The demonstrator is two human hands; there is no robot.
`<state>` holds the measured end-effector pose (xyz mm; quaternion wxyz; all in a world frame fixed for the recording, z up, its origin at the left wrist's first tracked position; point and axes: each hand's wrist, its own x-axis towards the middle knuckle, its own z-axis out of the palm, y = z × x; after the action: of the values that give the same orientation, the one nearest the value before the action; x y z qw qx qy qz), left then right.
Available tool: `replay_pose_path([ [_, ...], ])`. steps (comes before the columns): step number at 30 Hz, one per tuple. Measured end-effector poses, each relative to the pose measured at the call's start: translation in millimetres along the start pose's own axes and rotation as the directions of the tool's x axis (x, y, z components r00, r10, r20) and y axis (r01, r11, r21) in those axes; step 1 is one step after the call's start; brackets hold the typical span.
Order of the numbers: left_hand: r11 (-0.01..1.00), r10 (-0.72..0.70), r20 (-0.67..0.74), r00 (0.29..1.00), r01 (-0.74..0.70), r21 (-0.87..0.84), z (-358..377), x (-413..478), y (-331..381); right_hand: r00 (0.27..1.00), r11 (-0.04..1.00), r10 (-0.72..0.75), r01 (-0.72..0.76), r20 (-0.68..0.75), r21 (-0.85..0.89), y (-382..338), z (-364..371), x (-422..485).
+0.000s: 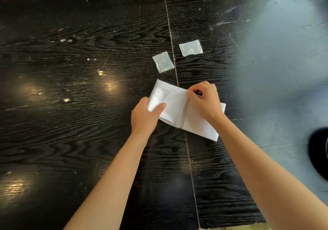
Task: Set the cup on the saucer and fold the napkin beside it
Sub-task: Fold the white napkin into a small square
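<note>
White napkin (174, 108), partly folded, lies mid-surface (71, 52). Our left hand (144, 118) pinches its nine o'clock edge, thumb on top, we judge to anchor it. Our right hand (205, 102), fingers (195, 91) curled, pinches the upper layer's edge at one o'clock, likely to draw it over. We see no cup or saucer.

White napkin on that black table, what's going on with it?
A person is partway through folding the white napkin on the black wood-grain table. The left hand grips its left edge, and the right hand pinches a fold near its far edge. Two small clear packets lie just beyond it.
</note>
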<state>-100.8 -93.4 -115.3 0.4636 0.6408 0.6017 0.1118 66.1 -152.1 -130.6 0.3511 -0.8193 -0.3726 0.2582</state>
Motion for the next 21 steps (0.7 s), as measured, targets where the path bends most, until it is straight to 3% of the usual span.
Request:
replay_pose_path([
  [9, 1.0, -0.008, 0.153, 0.988, 0.009, -0.009, -10.0, -1.0, -0.6, 0.982, 0.94, -0.188, 0.177, -0.01, -0.291, 1.4, 2.5, -5.8],
  [12, 1.0, -0.02, 0.138, 0.99, 0.019, 0.013, -9.2, -0.6, 1.5, 0.945, 0.82, -0.287, 0.326, 0.156, -0.47, 4.9, 8.5, -18.7],
  [14, 0.999, -0.028, 0.131, 0.991, 0.023, 0.038, -8.6, -0.6, 2.6, 0.93, 0.736, -0.26, 0.364, 0.258, -0.57, 11.4, 15.9, -25.0],
  [16, 0.998, -0.031, 0.121, 0.992, 0.024, 0.064, -7.8, -1.3, 4.0, 0.933, 0.694, -0.249, 0.359, 0.259, -0.625, 16.6, 20.5, -26.8],
  [21, 0.984, 0.062, 0.095, 0.994, -0.076, 0.158, -4.5, -13.4, 12.5, 0.942, 0.7, -0.223, 0.335, 0.253, -0.631, 14.8, 22.4, -26.4],
])
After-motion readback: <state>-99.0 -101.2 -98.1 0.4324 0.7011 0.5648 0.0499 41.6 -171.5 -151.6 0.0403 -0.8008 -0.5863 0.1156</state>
